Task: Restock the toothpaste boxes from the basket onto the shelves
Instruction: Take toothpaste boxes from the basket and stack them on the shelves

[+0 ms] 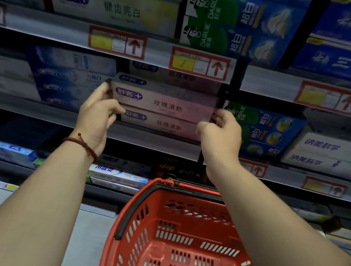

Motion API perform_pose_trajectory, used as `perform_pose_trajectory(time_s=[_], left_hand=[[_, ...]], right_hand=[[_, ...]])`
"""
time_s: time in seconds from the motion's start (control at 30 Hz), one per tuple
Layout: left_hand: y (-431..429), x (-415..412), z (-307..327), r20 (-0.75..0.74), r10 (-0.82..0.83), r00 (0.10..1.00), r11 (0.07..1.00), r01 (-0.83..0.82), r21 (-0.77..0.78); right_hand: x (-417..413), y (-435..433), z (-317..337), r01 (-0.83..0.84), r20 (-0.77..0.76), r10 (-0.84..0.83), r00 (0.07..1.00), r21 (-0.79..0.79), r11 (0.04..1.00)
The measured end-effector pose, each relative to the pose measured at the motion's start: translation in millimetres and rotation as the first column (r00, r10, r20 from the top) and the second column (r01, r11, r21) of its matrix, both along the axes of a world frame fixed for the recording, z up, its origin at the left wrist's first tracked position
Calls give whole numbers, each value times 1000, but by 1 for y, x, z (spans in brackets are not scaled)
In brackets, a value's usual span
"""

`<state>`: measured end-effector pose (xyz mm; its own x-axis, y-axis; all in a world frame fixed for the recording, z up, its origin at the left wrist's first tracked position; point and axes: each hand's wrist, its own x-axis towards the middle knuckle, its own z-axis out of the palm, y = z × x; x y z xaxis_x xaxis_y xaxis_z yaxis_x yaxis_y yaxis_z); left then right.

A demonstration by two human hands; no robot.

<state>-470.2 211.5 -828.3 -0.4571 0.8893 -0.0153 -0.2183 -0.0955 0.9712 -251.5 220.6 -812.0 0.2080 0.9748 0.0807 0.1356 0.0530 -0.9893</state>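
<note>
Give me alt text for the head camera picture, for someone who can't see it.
The left hand and right hand grip a pink toothpaste box by its ends, just above a matching box on the middle shelf. A red basket sits below.

Toothpaste aisle, counted kind by kind.
From my remote seat I count one red basket (134,207) at lower centre, one left hand (97,117), one right hand (220,135), three pink boxes (163,104) at centre frame, two white boxes (114,6) at upper left, two blue boxes (349,62) at upper right.
</note>
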Motion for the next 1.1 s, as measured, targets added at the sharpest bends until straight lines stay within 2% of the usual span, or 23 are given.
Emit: perform_pose_trajectory(time_s=[0.13,0.23,0.33,0.43,0.6,0.77,0.87,1.1], left_hand=[[5,2,-7,-40,-25,999,997,21,-76],[9,9,-11,-89,-45,995,997,39,-61],[13,8,-15,-69,2,998,997,-7,-81],[14,8,-17,-55,50,997,995,-55,-86],[15,6,-18,-129,15,992,994,-28,-101],[15,5,-20,-35,9,999,991,-13,-134],[15,8,-20,-74,-34,997,988,22,-153],[15,11,-20,-94,5,996,984,-21,-177]], right_hand=[[-4,5,-7,-9,-50,6,999,-53,999],[-4,9,-11,-9,4,10,1000,-65,998],[0,10,-13,1,54,2,999,-53,999],[2,8,-17,16,33,-13,999,-83,996],[1,5,-28,1,39,4,999,-113,994],[1,8,-35,-11,72,20,997,-132,991],[0,10,-37,-15,77,27,997,-150,989],[-2,15,-36,24,92,-7,996,-184,983]])
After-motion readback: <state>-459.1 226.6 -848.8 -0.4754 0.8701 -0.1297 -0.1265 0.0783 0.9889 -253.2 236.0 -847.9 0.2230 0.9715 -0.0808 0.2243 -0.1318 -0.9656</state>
